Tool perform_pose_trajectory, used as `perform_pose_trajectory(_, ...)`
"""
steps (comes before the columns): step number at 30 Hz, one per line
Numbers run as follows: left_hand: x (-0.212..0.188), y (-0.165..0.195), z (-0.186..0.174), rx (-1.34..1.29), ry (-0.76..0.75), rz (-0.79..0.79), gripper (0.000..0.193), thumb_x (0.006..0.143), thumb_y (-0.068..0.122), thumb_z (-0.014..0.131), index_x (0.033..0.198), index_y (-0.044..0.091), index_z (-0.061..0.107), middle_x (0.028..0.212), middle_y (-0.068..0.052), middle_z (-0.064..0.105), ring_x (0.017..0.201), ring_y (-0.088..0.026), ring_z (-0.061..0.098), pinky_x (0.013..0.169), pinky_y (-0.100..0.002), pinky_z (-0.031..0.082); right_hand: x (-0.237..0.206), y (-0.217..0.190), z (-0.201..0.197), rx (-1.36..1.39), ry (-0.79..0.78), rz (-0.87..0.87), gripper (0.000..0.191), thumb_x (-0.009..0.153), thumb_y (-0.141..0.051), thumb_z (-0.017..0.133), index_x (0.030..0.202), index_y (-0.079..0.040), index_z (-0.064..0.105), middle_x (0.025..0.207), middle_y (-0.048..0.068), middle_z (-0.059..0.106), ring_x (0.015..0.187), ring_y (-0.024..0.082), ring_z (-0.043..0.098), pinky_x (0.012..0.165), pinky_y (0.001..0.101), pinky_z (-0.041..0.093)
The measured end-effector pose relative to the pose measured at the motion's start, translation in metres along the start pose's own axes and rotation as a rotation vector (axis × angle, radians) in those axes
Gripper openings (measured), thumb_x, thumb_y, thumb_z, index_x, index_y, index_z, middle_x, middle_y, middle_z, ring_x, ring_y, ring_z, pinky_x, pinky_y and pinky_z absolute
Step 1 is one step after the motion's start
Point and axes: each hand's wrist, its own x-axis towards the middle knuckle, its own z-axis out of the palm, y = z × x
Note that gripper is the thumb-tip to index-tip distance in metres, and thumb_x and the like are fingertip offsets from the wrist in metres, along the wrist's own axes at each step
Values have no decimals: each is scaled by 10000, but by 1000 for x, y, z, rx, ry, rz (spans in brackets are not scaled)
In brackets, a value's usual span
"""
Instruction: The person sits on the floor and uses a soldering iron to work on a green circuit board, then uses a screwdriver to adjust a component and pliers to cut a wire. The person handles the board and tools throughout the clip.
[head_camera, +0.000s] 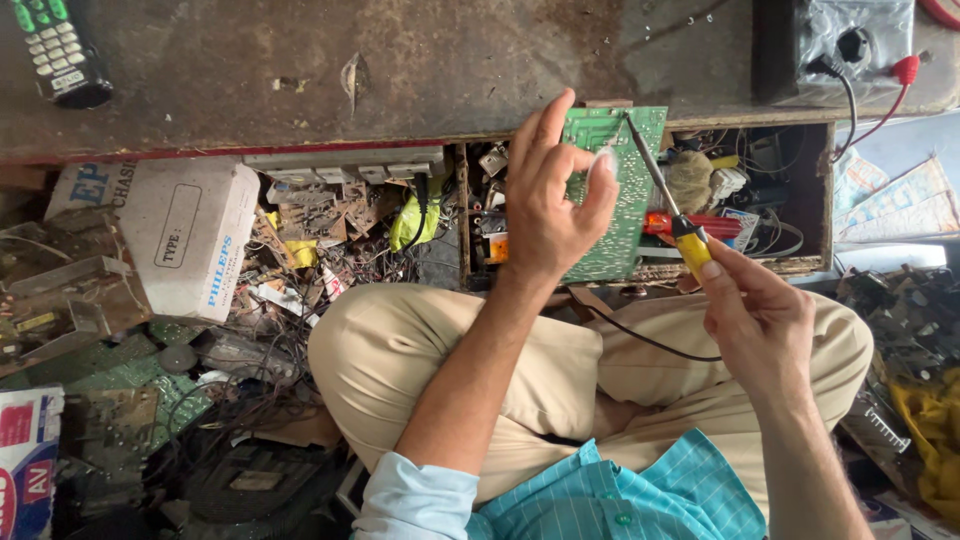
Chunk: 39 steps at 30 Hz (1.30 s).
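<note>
The worn dark desk (400, 70) is spanning the top of the view, and the green circuit board (612, 190) is standing against its front edge, over an open compartment crammed with wires and spare parts; this board is serving as the landmark. Below the board, the person is sitting cross-legged in tan trousers. Far left of the board, a white cardboard box (185, 235) is lying among scrap boards and cables. The left hand (550, 200) is gripping the board's left edge, thumb and fingers closing on it, index finger raised. The right hand (760, 320) is clamped on the yellow handle of a soldering iron (668, 205), whose tip is touching the board near its top edge. In my judgement the soldering is underway: the board is positioned and the iron applied, but no finished joint can be made out, and withdrawal of the iron remains outstanding.
</note>
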Motion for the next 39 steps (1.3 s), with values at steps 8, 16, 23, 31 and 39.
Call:
perform_pose_trajectory(8,3,5,-10,19,-122,-28,211,945,84,720,859,36,534,1493,-299,533,1421,-421,538,1191,-480,478,-8,8,1,-24,11,-18,332,1025,-158,645,1344,-82,694,890,9,736,556,6,501,475,177,394)
perform_pose_trajectory(16,-4,6,2,-75,-9,-48,173,956,76,673,869,52,525,1497,-339,504,1453,-424,510,1225,-498,465,-13,9,5,10,1,-41,353,1035,-168,634,1377,-90,673,891,5,734,576,-2,489,491,170,397)
perform_pose_trajectory(23,-6,3,-1,-62,-13,-39,169,947,83,682,867,53,536,1479,-334,521,1442,-421,516,1218,-503,469,-12,13,10,32,8,-69,363,1042,-170,626,1389,-71,664,888,7,726,581,7,502,502,177,402)
perform_pose_trajectory(31,-5,3,-3,-65,-9,-45,171,940,81,694,872,51,540,1472,-325,537,1435,-415,529,1212,-492,479,-8,21,12,31,16,-70,349,1046,-162,630,1375,-54,672,894,22,732,586,14,495,502,184,399)
perform_pose_trajectory(39,-5,3,-3,-68,-8,-44,171,933,86,693,872,51,538,1472,-326,537,1434,-412,531,1211,-492,479,2,22,1,82,-40,-18,330,1039,-161,628,1345,-56,689,899,36,740,571,29,505,488,189,400)
